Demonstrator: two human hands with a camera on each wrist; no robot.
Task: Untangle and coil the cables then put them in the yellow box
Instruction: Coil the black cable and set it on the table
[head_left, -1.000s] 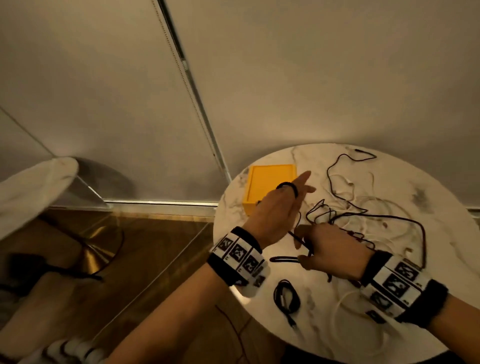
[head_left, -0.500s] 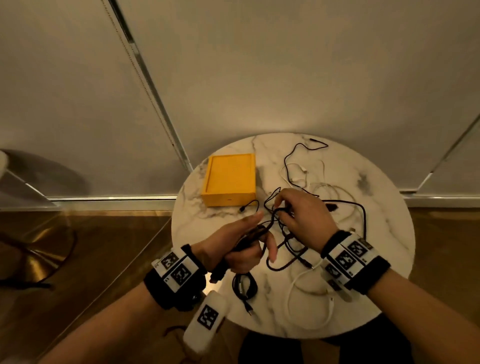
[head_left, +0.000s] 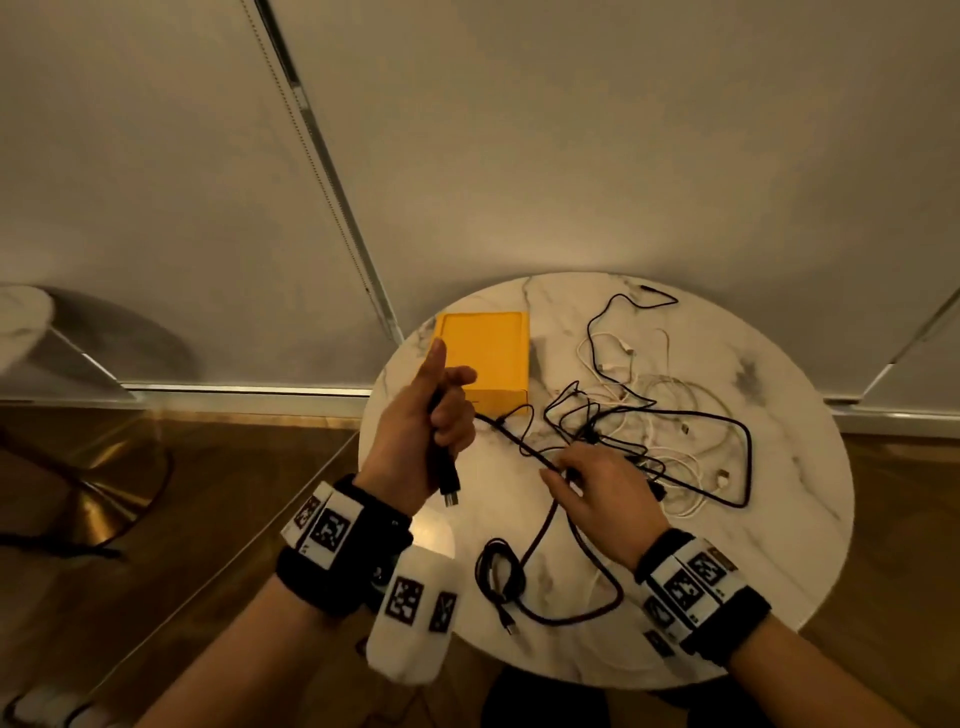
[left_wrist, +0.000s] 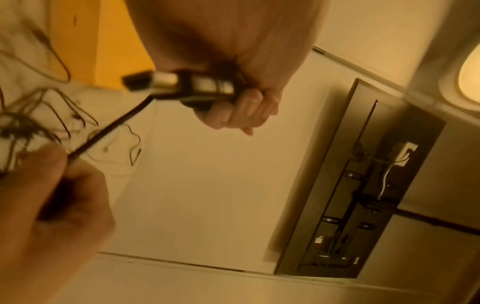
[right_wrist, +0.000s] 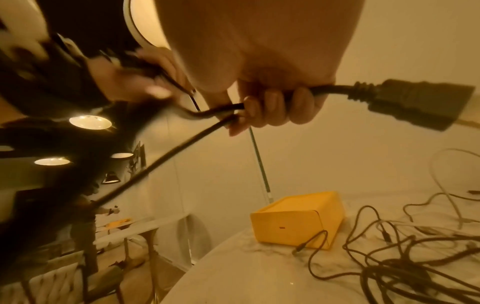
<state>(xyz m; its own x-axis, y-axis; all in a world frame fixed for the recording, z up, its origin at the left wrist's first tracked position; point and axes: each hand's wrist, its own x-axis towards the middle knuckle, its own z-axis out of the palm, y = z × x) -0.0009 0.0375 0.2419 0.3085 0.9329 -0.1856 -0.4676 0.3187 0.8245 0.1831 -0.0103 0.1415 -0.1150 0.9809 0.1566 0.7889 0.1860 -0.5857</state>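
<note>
A thick black cable (head_left: 511, 434) stretches taut between my hands above the marble table (head_left: 779, 545). My left hand (head_left: 447, 410) grips it in a fist near the yellow box (head_left: 483, 353), index finger pointing up, with a plug (head_left: 450, 491) hanging below; the left wrist view shows that plug (left_wrist: 166, 84) at the curled fingers (left_wrist: 241, 109). My right hand (head_left: 566, 473) curls round the cable farther along. In the right wrist view its fingers (right_wrist: 275, 107) wrap the cable beside a big black plug (right_wrist: 415, 105). A tangle of black and white cables (head_left: 649, 426) lies right of the box.
A small coiled black cable (head_left: 498, 571) lies near the table's front edge, with a slack loop (head_left: 582, 613) beside it. A wall (head_left: 571, 156) stands just behind the table. Wood floor (head_left: 208, 493) and a gold stand base (head_left: 109, 493) are to the left.
My left hand has lifted up and back toward the yellow box with the plug end. The hands have drawn apart, pulling the thick black cable straight between them.
</note>
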